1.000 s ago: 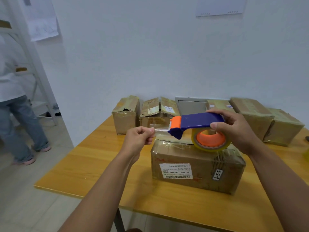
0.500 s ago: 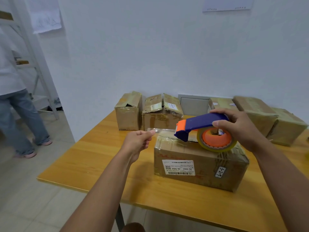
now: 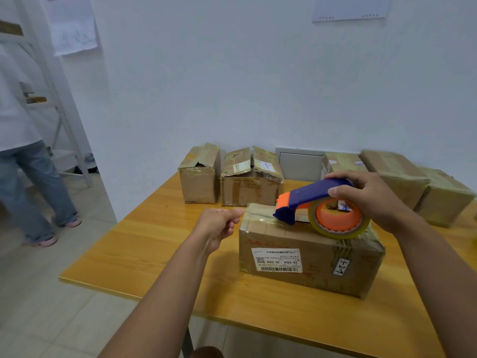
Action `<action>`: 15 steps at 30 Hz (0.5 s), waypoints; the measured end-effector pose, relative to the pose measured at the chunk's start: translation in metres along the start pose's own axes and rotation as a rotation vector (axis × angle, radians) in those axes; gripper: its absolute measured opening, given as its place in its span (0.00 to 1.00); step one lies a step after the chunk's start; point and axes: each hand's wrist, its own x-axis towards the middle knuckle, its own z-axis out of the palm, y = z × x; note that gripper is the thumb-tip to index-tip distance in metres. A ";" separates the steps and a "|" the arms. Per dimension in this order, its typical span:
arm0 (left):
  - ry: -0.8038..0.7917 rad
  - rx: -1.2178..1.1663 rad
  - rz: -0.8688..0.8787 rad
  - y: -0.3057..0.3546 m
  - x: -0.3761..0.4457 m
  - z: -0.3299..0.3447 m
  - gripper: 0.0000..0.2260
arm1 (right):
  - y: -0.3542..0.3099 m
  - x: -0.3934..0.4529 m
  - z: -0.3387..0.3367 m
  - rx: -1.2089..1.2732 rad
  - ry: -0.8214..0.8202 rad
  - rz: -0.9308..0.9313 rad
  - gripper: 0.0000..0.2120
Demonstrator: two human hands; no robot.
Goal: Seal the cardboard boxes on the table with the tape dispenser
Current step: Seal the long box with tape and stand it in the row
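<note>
A cardboard box [image 3: 304, 257] with a white barcode label lies in the middle of the wooden table [image 3: 144, 254]. My right hand [image 3: 371, 197] grips the blue and orange tape dispenser [image 3: 309, 200], whose nose touches the box's top near its left end, with the tape roll [image 3: 338, 218] resting on the lid. My left hand [image 3: 219, 223] sits just left of the box's top left edge, thumb and fingers pinched together where the clear tape's free end lies; the tape itself is hard to make out.
Two boxes [image 3: 200, 174] [image 3: 250, 177] with loose flaps stand at the back left against the wall. More boxes [image 3: 402, 177] line the back right. A grey panel [image 3: 299, 164] leans on the wall. A person [image 3: 23, 161] stands on the floor at far left.
The dispenser has come down from above the box onto its top. My left hand has lowered with the tape end to the box's left edge.
</note>
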 end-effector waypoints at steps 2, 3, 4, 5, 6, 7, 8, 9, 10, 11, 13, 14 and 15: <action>-0.016 -0.023 -0.041 -0.004 0.001 0.000 0.07 | 0.004 0.000 0.002 -0.012 -0.004 0.000 0.19; -0.032 -0.038 -0.063 -0.006 0.001 0.000 0.07 | 0.006 -0.001 0.003 -0.013 0.001 -0.001 0.20; -0.050 -0.053 -0.082 -0.007 0.000 0.000 0.07 | 0.007 -0.001 0.003 -0.012 0.007 -0.001 0.20; -0.064 -0.059 -0.093 -0.008 0.000 -0.001 0.07 | 0.008 -0.001 0.002 -0.013 0.011 0.002 0.21; -0.074 -0.052 -0.097 -0.009 0.000 -0.001 0.07 | 0.009 -0.001 0.002 -0.015 0.012 0.004 0.20; -0.078 -0.033 -0.094 -0.009 0.001 -0.002 0.07 | 0.009 0.000 0.002 -0.018 0.010 0.005 0.20; -0.079 -0.011 -0.086 -0.008 0.001 -0.002 0.07 | 0.010 0.000 0.002 -0.020 0.007 0.005 0.20; -0.077 0.008 -0.075 -0.009 0.001 -0.003 0.07 | 0.010 0.000 0.002 -0.022 0.006 0.004 0.20; -0.075 0.021 -0.061 -0.010 0.001 -0.003 0.07 | 0.011 0.000 0.002 -0.026 0.007 0.003 0.20; -0.072 0.031 -0.045 -0.011 0.001 -0.003 0.07 | 0.011 0.000 0.003 -0.031 0.008 0.002 0.20; -0.065 0.051 -0.021 -0.015 0.001 -0.003 0.08 | 0.012 -0.001 0.002 -0.036 0.011 0.003 0.20; -0.060 0.058 -0.015 -0.016 0.001 -0.003 0.08 | 0.012 -0.001 0.002 -0.035 0.010 0.002 0.20; -0.058 0.061 -0.012 -0.018 0.001 -0.002 0.08 | 0.013 -0.001 0.002 -0.033 0.009 0.002 0.21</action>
